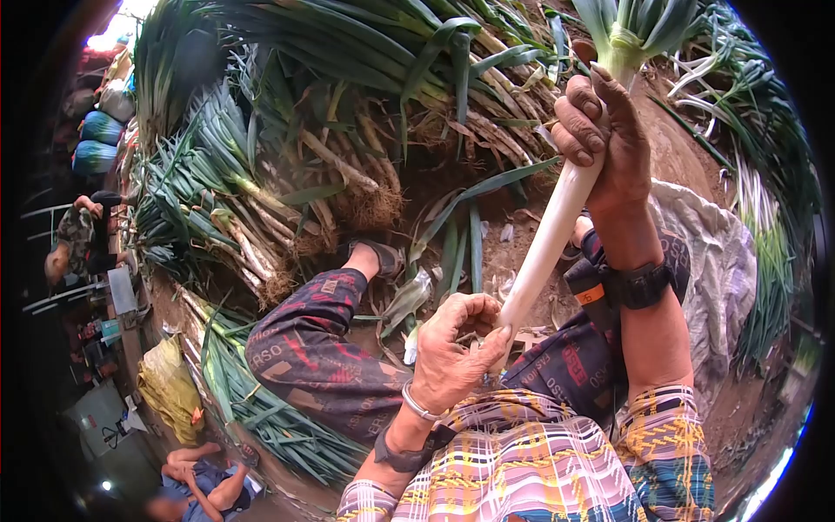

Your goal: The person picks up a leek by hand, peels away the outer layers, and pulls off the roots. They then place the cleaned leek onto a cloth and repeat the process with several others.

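Note:
A thick leek (552, 239) slants across the middle of the view, its white stalk bare and smooth, its green leaves cut off by the top edge. High on that stalk, just below the leaves, my right hand (604, 130) has its fingers curled round it. My left hand (457, 344) pinches the lower end between thumb and fingers, hiding the tip. Peeled leaf scraps (409, 304) lie on the ground beyond my left hand.
Unpeeled leeks with roots (357, 165) are heaped ahead and to the left. Cleaned leeks (757, 217) lie along the right, near a white woven sack (704, 261). More leeks (270, 404) lie beside my leg. A seated person (204, 483) and another person (78, 235) are at left.

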The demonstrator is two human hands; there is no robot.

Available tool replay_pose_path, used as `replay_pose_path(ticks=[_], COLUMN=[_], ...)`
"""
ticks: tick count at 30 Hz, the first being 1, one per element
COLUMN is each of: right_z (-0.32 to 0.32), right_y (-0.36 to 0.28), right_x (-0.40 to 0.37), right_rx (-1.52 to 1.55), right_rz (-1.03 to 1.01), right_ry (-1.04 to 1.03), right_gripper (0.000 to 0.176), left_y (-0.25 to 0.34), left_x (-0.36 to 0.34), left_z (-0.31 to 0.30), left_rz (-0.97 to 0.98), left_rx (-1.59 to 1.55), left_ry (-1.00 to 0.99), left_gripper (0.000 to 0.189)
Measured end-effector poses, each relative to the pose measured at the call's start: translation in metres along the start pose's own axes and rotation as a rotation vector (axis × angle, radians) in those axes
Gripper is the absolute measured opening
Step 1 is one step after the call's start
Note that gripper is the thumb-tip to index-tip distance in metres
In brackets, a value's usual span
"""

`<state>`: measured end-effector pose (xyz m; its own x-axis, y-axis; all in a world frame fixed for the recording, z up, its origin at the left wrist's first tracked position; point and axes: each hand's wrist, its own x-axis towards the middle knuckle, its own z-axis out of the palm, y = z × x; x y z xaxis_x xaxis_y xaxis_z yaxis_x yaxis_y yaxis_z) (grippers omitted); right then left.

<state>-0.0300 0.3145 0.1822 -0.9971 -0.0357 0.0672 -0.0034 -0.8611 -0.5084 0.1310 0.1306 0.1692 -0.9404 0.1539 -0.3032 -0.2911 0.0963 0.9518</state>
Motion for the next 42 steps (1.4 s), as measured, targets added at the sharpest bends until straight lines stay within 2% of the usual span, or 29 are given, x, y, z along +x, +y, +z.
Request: replay_pose_path(ticks=[7, 13, 19, 20, 23, 24, 27, 28, 31, 32, 35, 36, 37, 39, 41, 42], right_z=[-0.004, -0.005, -0.016, -0.020, -0.026, -0.025, -0.019, -0.019, -0.025, -0.028, -0.022, -0.021, -0.019, -0.012, -0.020, -0.018], right_y=[0.006, 0.005, -0.010, -0.012, -0.021, -0.024, -0.025, -0.026, -0.019, -0.019, -0.035, -0.032, -0.026, -0.015, -0.011, -0.009], right_x=[0.001, 0.002, 0.006, 0.006, 0.010, 0.011, 0.010, 0.010, 0.008, 0.009, 0.015, 0.015, 0.013, 0.008, 0.006, 0.004], right_rx=[-0.027, -0.117, -0.089, -0.068, -0.028, -0.003, -0.008, -0.007, -0.060, -0.050, -0.123, -0.157, -0.217, -0.343, -0.329, -0.322], right_rz=[0.032, -0.047, -0.082, -0.079, -0.049, -0.033, -0.123, -0.124, -0.081, -0.094, -0.174, -0.172, -0.180, -0.203, -0.215, -0.211], right_ry=[0.070, 0.126, 0.109, 0.105, 0.096, 0.076, 0.177, 0.189, 0.131, 0.130, 0.201, 0.174, 0.225, 0.328, 0.265, 0.274], right_gripper=[0.037, 0.034, 0.030, 0.026, 0.022, 0.019, 0.031, 0.030, 0.023, 0.023, 0.027, 0.029, 0.029, 0.030, 0.029, 0.031], left_y=[-0.001, 0.003, -0.013, -0.014, -0.009, -0.013, -0.008, -0.008, -0.013, -0.017, -0.029, -0.027, -0.025, -0.007, -0.016, -0.024], left_x=[0.000, 0.001, -0.013, -0.013, -0.015, -0.013, -0.019, -0.020, -0.024, -0.027, -0.035, -0.035, -0.028, -0.011, -0.004, -0.010], left_z=[0.005, -0.001, -0.008, -0.011, -0.013, -0.016, -0.031, -0.030, -0.031, -0.029, -0.044, -0.048, -0.050, -0.039, -0.019, -0.011], left_rz=[-0.002, 0.250, 0.216, 0.285, 0.257, 0.303, 0.142, 0.137, 0.087, 0.166, -0.034, -0.069, 0.067, 0.369, 0.398, 0.219], left_rx=[0.051, 0.271, -0.162, -0.172, -0.485, -0.546, -0.939, -0.817, -0.479, -0.276, -0.166, -0.078, 0.198, 0.695, 0.706, 0.605], left_ry=[-0.005, 0.084, 0.202, 0.172, 0.218, 0.188, 0.135, 0.160, 0.191, 0.270, 0.306, 0.222, 0.167, 0.098, 0.078, 0.044], left_gripper=[0.014, 0.015, 0.017, 0.016, 0.020, 0.026, 0.022, 0.018, 0.021, 0.018, 0.025, 0.036, 0.055, 0.065, 0.071, 0.061])
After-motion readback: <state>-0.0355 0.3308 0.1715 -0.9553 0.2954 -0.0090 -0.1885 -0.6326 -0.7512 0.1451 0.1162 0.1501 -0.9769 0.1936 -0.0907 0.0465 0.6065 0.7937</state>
